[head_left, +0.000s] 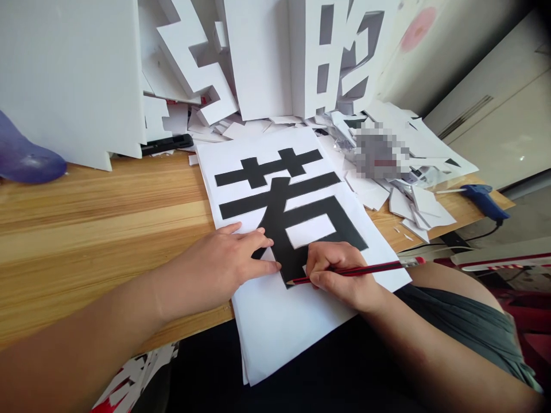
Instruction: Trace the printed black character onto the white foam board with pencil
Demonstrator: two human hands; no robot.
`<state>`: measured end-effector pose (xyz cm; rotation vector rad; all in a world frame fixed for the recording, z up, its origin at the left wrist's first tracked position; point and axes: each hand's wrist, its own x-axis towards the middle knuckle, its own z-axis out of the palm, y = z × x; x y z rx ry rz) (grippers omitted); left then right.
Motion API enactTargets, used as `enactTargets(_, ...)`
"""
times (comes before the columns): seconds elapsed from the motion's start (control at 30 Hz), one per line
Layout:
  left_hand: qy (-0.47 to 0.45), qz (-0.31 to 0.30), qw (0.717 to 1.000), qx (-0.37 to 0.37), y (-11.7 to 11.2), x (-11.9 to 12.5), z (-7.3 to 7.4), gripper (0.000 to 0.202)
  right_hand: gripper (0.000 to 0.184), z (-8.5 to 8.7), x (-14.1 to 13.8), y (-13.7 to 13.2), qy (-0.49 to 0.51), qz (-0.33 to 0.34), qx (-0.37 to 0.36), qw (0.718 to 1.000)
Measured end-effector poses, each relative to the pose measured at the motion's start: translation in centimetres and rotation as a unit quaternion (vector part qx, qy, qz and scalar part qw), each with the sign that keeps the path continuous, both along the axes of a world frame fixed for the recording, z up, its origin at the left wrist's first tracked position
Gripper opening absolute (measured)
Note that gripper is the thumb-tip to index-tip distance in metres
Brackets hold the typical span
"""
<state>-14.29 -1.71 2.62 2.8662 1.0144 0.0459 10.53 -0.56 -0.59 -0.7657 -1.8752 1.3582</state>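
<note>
A large black cut-out character (pixel 279 206) lies on a white sheet (pixel 279 321) that overhangs the front edge of a wooden table (pixel 86 223). My left hand (pixel 224 261) rests flat on the sheet, fingers spread, pressing the lower left of the black character. My right hand (pixel 340 272) grips a red-and-black pencil (pixel 357 271), whose tip touches the bottom edge of the character.
White foam boards and cut-out characters (pixel 258 57) stand at the back. Paper scraps (pixel 408 172) pile up at the right. A blue glue gun (pixel 486 201) lies at the table's right corner, a black marker-like object (pixel 167 143) behind the sheet, and a purple object (pixel 26 158) at far left.
</note>
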Motion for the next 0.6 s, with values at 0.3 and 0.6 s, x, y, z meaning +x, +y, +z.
enactTargets(0.3,0.002,-0.001,1.0,-0.005,-0.1,0.1,0.2,0.046,0.022,-0.1,0.2,-0.1,0.001,0.018,-0.009,1.0)
enactTargets(0.6,-0.047,-0.041,0.998,0.017,-1.9,1.4,-0.7,0.029,0.021,0.8,0.1,-0.1,-0.041,0.01,-0.003,0.999)
